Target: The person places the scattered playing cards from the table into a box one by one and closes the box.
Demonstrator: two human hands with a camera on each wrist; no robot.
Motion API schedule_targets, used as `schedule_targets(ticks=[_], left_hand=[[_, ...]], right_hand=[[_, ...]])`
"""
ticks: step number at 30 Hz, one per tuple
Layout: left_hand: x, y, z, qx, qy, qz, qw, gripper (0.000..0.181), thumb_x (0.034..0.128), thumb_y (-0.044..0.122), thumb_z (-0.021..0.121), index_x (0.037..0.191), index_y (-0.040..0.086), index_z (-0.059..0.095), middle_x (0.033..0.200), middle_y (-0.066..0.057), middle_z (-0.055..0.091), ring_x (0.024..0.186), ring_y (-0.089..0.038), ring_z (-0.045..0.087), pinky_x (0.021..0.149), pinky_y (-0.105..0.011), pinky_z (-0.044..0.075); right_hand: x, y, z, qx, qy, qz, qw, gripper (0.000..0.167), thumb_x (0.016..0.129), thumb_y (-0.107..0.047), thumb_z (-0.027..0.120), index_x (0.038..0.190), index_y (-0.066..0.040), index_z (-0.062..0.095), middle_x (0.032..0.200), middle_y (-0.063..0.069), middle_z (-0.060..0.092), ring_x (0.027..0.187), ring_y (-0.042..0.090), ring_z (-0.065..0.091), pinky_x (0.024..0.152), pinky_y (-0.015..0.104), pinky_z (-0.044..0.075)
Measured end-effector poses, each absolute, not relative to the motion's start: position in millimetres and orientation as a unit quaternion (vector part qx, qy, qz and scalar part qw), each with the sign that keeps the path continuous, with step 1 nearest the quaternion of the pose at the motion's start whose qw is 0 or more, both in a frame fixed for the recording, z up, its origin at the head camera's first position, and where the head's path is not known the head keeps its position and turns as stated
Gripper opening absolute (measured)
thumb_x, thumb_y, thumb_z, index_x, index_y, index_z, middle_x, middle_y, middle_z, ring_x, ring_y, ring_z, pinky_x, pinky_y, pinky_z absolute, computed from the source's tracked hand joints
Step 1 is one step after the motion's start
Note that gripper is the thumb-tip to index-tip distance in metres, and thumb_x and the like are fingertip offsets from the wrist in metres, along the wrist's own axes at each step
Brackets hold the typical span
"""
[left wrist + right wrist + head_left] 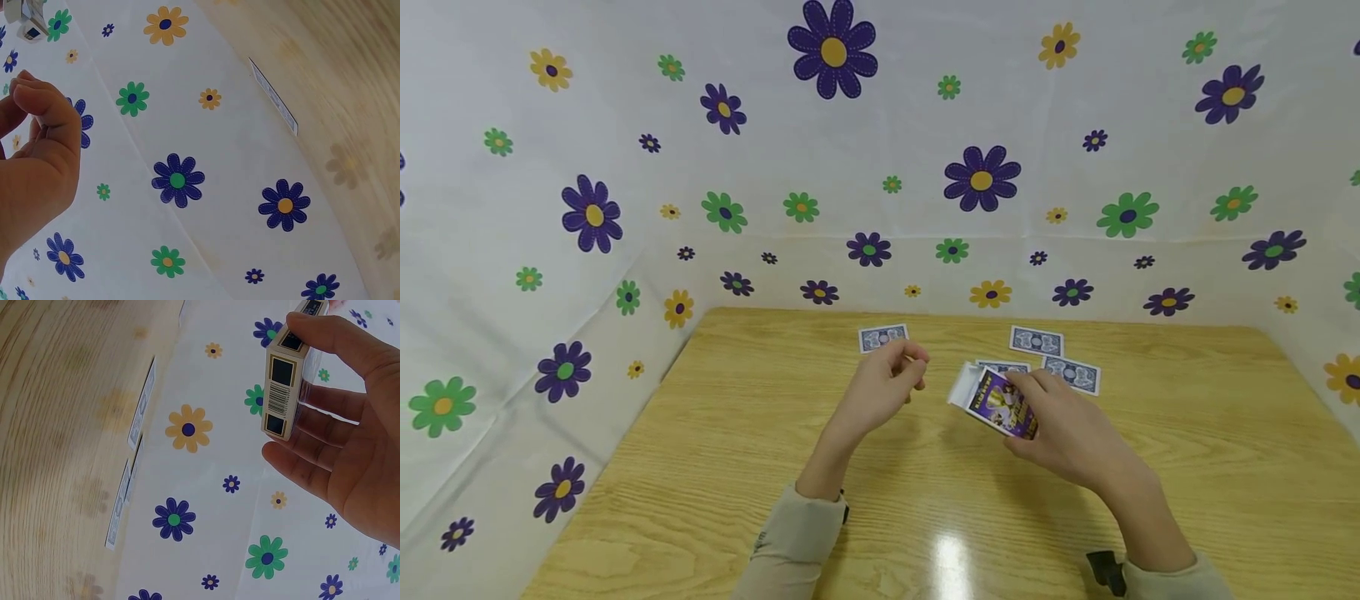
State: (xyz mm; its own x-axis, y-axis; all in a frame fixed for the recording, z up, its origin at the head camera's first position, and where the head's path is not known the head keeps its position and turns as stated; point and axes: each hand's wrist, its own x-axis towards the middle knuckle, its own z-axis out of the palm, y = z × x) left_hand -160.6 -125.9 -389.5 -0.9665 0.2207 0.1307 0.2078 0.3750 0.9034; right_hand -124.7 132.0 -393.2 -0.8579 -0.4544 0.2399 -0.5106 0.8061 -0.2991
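Note:
My right hand [1067,429] grips a playing-card box [1000,404] above the table, thumb on one side and fingers on the other. The box has a purple and black printed face, and its white flap stands open toward the left hand. A barcode shows on the box's end [279,394] in the right wrist view. My left hand [883,387] hovers left of the box, apart from it, its fingers loosely bent with nothing visible between them. Just beyond it lies a blue-backed playing card [880,336], partly covered by the hand in the head view.
Farther right lie more blue-backed cards: one at the back [1036,341], one in front of it [1075,375], and one [1000,367] partly hidden by the box. A flower-printed white cloth [917,142] hangs behind and beside the wooden table [700,467].

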Motion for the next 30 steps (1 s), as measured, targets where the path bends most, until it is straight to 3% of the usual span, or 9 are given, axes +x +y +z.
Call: schedule_targets(ticks=[13, 19, 26, 30], left_hand=[[-212, -164, -410, 0.041, 0.886, 0.462, -0.014, 0.019, 0.0977, 0.013, 0.054, 0.109, 0.002, 0.063, 0.09, -0.012, 0.065, 0.068, -0.016, 0.052, 0.056, -0.024, 0.041], [-243, -171, -418, 0.024, 0.922, 0.385, 0.004, 0.017, 0.0941, 0.011, 0.058, 0.106, 0.001, 0.063, 0.1, -0.013, 0.064, 0.081, -0.021, 0.056, 0.065, -0.028, 0.047], [-272, -179, -432, 0.018, 0.94, 0.338, 0.034, 0.028, 0.0908, 0.008, 0.062, 0.116, -0.004, 0.059, 0.105, -0.016, 0.063, 0.082, -0.023, 0.057, 0.067, -0.03, 0.049], [-281, -182, -436, 0.01, 0.945, 0.325, 0.031, 0.033, 0.0899, 0.008, 0.064, 0.12, -0.005, 0.057, 0.11, -0.019, 0.06, 0.091, -0.026, 0.055, 0.079, -0.035, 0.049]], right_hand=[[-123, 134, -390, 0.248, -0.951, 0.168, 0.079, 0.072, 0.075, -0.026, 0.085, 0.135, -0.002, 0.053, 0.116, 0.012, 0.061, 0.089, 0.017, 0.057, 0.071, 0.032, 0.05], [-125, 136, -390, 0.245, -0.95, 0.174, 0.086, 0.074, 0.074, -0.025, 0.086, 0.136, -0.001, 0.053, 0.117, 0.014, 0.061, 0.093, 0.02, 0.058, 0.073, 0.033, 0.051], [-125, 139, -388, 0.23, -0.953, 0.182, 0.076, 0.075, 0.074, -0.025, 0.086, 0.137, -0.002, 0.052, 0.119, 0.014, 0.061, 0.093, 0.019, 0.058, 0.072, 0.031, 0.052], [-126, 140, -386, 0.227, -0.954, 0.181, 0.079, 0.074, 0.074, -0.026, 0.086, 0.137, -0.003, 0.053, 0.118, 0.013, 0.061, 0.092, 0.02, 0.058, 0.072, 0.031, 0.052]])
